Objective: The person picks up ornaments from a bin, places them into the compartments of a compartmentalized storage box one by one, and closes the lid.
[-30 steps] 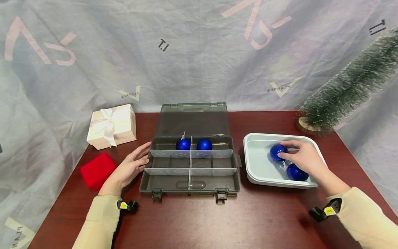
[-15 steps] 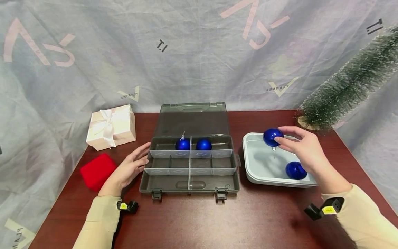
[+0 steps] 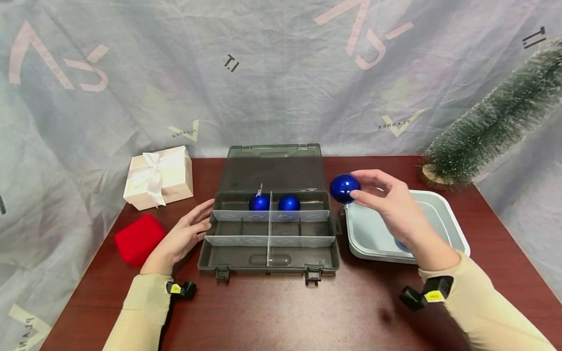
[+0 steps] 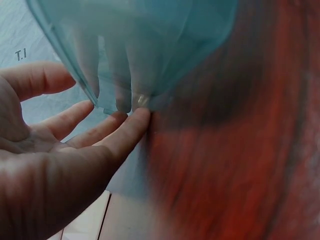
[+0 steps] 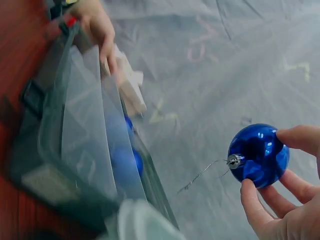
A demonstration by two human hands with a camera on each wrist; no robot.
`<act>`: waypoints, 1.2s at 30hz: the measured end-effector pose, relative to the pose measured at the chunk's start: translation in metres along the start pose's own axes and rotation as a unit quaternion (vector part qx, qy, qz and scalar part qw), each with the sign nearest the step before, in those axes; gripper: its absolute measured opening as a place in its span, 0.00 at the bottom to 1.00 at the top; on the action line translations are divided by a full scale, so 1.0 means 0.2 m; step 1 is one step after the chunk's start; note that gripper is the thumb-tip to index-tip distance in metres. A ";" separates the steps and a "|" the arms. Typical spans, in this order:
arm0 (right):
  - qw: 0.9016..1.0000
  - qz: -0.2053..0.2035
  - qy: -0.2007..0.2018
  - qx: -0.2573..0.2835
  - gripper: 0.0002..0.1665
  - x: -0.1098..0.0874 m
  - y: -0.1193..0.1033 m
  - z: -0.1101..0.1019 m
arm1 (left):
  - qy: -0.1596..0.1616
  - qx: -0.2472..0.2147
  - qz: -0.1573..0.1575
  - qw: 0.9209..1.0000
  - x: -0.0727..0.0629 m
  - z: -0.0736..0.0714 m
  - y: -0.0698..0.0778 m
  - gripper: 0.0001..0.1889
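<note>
Over the gap between the organizer box and the white tray [image 3: 371, 236], my right hand [image 3: 397, 209] pinches a shiny blue Christmas bauble [image 3: 344, 189] between thumb and fingers. In the right wrist view its silver cap [image 5: 235, 160] and thin wire loop stick out, away from the palm. The translucent grey organizer box [image 3: 237, 256] lies with its lid [image 3: 272, 173] laid back. Its back row holds a blue bauble [image 3: 259, 202] left of the middle divider and another blue bauble [image 3: 289, 203] right of it. Fingertips of my left hand [image 3: 182, 239] touch the box's left side.
A blue bauble [image 3: 400, 245] in the tray is mostly hidden by my right hand. A white gift box [image 3: 160, 180] with a ribbon and a red box [image 3: 139, 239] stand at left. At back right leans a small frosted Christmas tree [image 3: 491, 122]. A grey curtain hangs behind.
My right hand has lifted the bauble out of the tray and carried it left toward the organizer box. The left hand stays at the box's side.
</note>
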State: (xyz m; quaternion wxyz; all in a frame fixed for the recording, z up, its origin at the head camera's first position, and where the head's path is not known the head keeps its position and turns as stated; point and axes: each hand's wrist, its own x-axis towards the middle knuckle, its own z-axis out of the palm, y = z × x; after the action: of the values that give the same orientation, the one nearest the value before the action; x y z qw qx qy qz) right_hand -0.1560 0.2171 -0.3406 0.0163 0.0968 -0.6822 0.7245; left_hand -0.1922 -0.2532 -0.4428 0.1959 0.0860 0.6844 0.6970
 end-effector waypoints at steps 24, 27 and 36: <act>0.985 0.026 -0.154 -0.069 0.22 0.17 0.16 0.77 | -0.002 -0.005 0.005 1.000 0.02 -0.01 -0.02 0.36; 0.984 0.041 -0.159 -0.066 0.22 0.20 0.18 0.82 | -0.003 -0.001 0.006 1.000 0.01 -0.01 -0.02 0.36; 0.980 0.066 -0.153 -0.106 0.21 0.28 0.25 0.95 | 0.004 -0.009 -0.006 1.000 0.01 -0.01 -0.02 0.35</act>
State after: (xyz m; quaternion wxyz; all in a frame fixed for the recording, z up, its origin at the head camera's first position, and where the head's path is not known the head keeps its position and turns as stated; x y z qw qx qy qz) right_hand -0.1954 0.0195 -0.3706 -0.1264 0.1588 -0.7546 0.6240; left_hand -0.1952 -0.2547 -0.4475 0.1978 0.0773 0.6796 0.7022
